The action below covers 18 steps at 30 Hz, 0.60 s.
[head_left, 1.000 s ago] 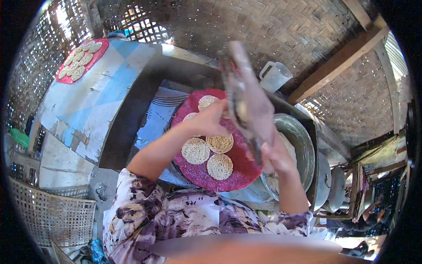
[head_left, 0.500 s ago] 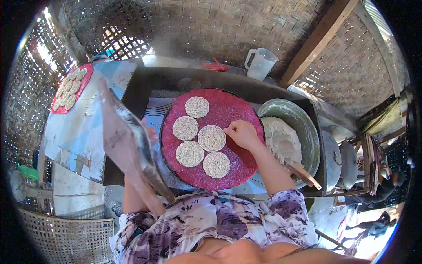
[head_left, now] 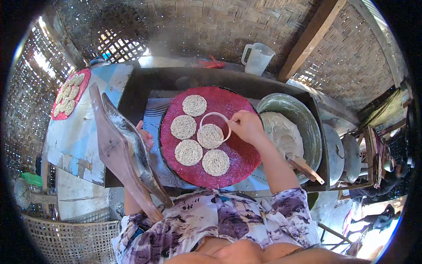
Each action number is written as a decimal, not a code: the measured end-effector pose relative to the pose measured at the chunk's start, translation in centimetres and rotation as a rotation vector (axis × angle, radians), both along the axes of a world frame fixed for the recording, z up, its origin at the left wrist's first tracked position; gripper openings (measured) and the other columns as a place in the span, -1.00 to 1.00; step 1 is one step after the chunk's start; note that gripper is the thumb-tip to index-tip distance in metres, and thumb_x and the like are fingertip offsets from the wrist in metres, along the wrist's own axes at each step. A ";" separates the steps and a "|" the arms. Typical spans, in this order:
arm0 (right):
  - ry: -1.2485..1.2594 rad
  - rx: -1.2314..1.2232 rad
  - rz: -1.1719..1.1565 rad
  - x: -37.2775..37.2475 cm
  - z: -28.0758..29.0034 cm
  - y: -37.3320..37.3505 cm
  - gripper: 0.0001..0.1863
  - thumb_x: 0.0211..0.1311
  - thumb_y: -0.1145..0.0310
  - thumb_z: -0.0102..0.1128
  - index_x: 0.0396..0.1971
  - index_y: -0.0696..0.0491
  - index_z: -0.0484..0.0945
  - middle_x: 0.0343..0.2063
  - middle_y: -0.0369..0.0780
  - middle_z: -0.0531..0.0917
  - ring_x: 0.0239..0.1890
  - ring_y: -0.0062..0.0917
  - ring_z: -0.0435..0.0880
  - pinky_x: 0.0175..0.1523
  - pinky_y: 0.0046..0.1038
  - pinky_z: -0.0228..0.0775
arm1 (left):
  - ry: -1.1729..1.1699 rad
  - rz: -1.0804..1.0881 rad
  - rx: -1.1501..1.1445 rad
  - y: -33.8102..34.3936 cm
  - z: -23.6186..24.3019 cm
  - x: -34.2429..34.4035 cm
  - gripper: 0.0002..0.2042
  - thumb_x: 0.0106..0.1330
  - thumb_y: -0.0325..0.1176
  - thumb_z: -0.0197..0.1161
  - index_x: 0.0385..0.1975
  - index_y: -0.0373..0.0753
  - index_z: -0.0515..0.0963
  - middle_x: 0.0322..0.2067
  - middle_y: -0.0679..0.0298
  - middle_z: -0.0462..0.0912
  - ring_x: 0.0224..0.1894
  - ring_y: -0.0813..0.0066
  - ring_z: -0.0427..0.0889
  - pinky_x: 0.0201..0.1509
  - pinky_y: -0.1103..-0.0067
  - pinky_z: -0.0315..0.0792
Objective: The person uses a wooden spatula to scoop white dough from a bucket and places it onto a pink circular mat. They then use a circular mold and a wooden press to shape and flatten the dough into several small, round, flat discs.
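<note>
My right hand [head_left: 246, 126] pinches the rim of a thin white ring [head_left: 215, 114] above a red round mat [head_left: 239, 165]. The ring is lifted and tilted over a pale, stringy dough disc [head_left: 210, 136]. Several like discs lie to its left and nearer me, among them a far one [head_left: 194, 105] and a near one [head_left: 216, 163]. On the left, my left hand [head_left: 145, 136] is wrapped round a long wooden press [head_left: 121, 145] of two hinged-looking pieces, pale with dough inside. The press hides most of that hand; only some fingers show beyond it.
A metal basin [head_left: 313, 132] holds pale dough [head_left: 281, 134] and a wooden-handled tool [head_left: 306, 170] at right. Lidded pots [head_left: 332, 152] stand farther right. A clear pitcher [head_left: 258, 59] is at the back. Another red mat [head_left: 82, 90] with discs lies far left on a blue-and-white tabletop [head_left: 66, 136].
My right hand has raised the white ring off the middle disc, leaving the disc on the mat. The wooden press in my left hand has shifted slightly and is now steadier.
</note>
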State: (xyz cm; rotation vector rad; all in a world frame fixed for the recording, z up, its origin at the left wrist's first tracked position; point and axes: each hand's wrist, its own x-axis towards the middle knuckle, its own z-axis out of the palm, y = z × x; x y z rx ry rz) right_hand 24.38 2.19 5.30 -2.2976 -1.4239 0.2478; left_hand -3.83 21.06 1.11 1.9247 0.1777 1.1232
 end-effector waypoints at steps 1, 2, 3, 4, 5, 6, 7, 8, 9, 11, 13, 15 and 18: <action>0.026 0.010 -0.038 0.4 0.5 -0.6 -0.76 -0.08 0.18 0.06 -0.61 0.05 0.55 -0.47 -0.16 0.54 -0.33 -0.28 0.53 -0.21 -0.29 0.35 | -0.006 -0.045 0.014 0.2 -0.1 0.1 -0.82 -0.02 -0.55 0.21 -0.56 -0.18 0.32 -0.62 0.36 0.39 -0.40 0.49 0.49 0.28 0.22 -0.20; 0.056 0.017 -0.071 0.8 0.9 -1.3 -0.76 -0.10 0.18 0.07 -0.62 0.05 0.55 -0.48 -0.15 0.54 -0.35 -0.27 0.53 -0.23 -0.29 0.35 | 0.001 -0.046 0.008 0.3 -0.4 -0.2 -0.82 -0.02 -0.55 0.21 -0.56 -0.18 0.32 -0.62 0.36 0.39 -0.40 0.49 0.49 0.28 0.22 -0.20; 0.051 0.044 -0.060 1.1 1.1 -2.1 -0.77 -0.13 0.18 0.10 -0.62 0.04 0.55 -0.51 -0.14 0.54 -0.38 -0.25 0.53 -0.25 -0.27 0.35 | -0.010 -0.085 -0.049 0.5 -0.6 -0.7 -0.81 -0.02 -0.58 0.20 -0.55 -0.17 0.32 -0.62 0.36 0.39 -0.40 0.48 0.49 0.28 0.22 -0.21; 0.058 0.038 -0.060 1.5 0.9 -2.9 -0.77 -0.13 0.18 0.10 -0.62 0.04 0.55 -0.51 -0.14 0.54 -0.38 -0.25 0.53 -0.25 -0.27 0.35 | -0.008 -0.113 -0.011 1.1 -0.8 -1.2 -0.81 -0.02 -0.59 0.20 -0.55 -0.17 0.32 -0.62 0.36 0.39 -0.41 0.47 0.50 0.28 0.23 -0.21; 0.044 0.002 -0.069 1.8 0.8 -4.1 -0.78 -0.13 0.18 0.10 -0.63 0.04 0.55 -0.52 -0.14 0.54 -0.38 -0.24 0.53 -0.25 -0.28 0.35 | -0.012 -0.154 0.022 1.7 -1.1 -1.2 -0.81 -0.02 -0.60 0.19 -0.54 -0.17 0.32 -0.62 0.35 0.39 -0.42 0.45 0.50 0.29 0.24 -0.21; 0.031 -0.034 -0.076 1.9 0.6 -5.2 -0.78 -0.14 0.19 0.11 -0.63 0.04 0.55 -0.52 -0.14 0.54 -0.38 -0.24 0.53 -0.26 -0.28 0.35 | -0.015 -0.195 0.054 2.2 -1.4 -1.4 -0.81 -0.02 -0.60 0.18 -0.54 -0.17 0.32 -0.62 0.34 0.39 -0.42 0.44 0.51 0.29 0.25 -0.21; 0.048 -0.060 -0.108 1.9 0.2 -6.2 -0.78 -0.13 0.19 0.10 -0.63 0.04 0.55 -0.51 -0.14 0.54 -0.39 -0.23 0.53 -0.27 -0.28 0.36 | -0.034 -0.221 0.035 2.4 -1.9 -1.3 -0.82 -0.01 -0.58 0.18 -0.55 -0.17 0.30 -0.63 0.34 0.39 -0.45 0.42 0.51 0.29 0.25 -0.20; 0.051 -0.064 -0.113 1.6 0.0 -6.8 -0.78 -0.13 0.19 0.10 -0.63 0.04 0.55 -0.51 -0.14 0.54 -0.39 -0.23 0.53 -0.27 -0.28 0.36 | -0.023 -0.238 0.013 2.6 -2.0 -1.4 -0.82 -0.01 -0.56 0.18 -0.57 -0.17 0.28 -0.63 0.33 0.39 -0.46 0.41 0.51 0.29 0.25 -0.20; 0.042 -0.099 -0.120 1.4 -0.1 -7.3 -0.78 -0.13 0.19 0.10 -0.63 0.04 0.55 -0.51 -0.15 0.55 -0.39 -0.24 0.53 -0.27 -0.28 0.36 | -0.013 -0.253 -0.011 2.7 -2.2 -1.4 -0.81 0.00 -0.54 0.17 -0.60 -0.17 0.27 -0.64 0.33 0.38 -0.48 0.41 0.51 0.29 0.24 -0.19; 0.035 -0.138 -0.138 1.3 -0.5 -8.0 -0.78 -0.13 0.19 0.10 -0.63 0.04 0.56 -0.51 -0.16 0.55 -0.39 -0.25 0.53 -0.27 -0.27 0.36 | -0.029 -0.243 -0.076 2.3 -2.2 -0.8 -0.80 0.01 -0.52 0.17 -0.64 -0.17 0.24 -0.66 0.32 0.38 -0.51 0.40 0.50 0.29 0.24 -0.18; 0.001 -0.144 -0.115 1.5 -1.2 -8.4 -0.79 -0.12 0.20 0.10 -0.62 0.04 0.56 -0.51 -0.17 0.55 -0.39 -0.27 0.54 -0.27 -0.27 0.37 | -0.074 -0.189 -0.145 1.0 -0.9 0.5 -0.78 0.00 -0.53 0.17 -0.68 -0.16 0.23 -0.70 0.32 0.37 -0.54 0.40 0.49 0.28 0.23 -0.17; 0.003 -0.136 -0.124 1.2 -1.3 -8.5 -0.78 -0.11 0.19 0.11 -0.61 0.04 0.56 -0.50 -0.18 0.56 -0.38 -0.27 0.54 -0.27 -0.28 0.37 | -0.107 -0.145 -0.194 0.1 -0.2 1.2 -0.76 -0.01 -0.54 0.17 -0.71 -0.16 0.22 -0.73 0.32 0.36 -0.56 0.40 0.48 0.28 0.22 -0.16; 0.026 -0.120 -0.133 0.9 -1.3 -8.6 -0.76 -0.10 0.15 0.12 -0.60 0.03 0.56 -0.48 -0.18 0.56 -0.37 -0.28 0.54 -0.27 -0.29 0.37 | -0.156 -0.119 -0.172 -0.4 0.2 1.2 -0.75 -0.02 -0.56 0.17 -0.72 -0.15 0.21 -0.75 0.31 0.36 -0.58 0.41 0.47 0.27 0.21 -0.15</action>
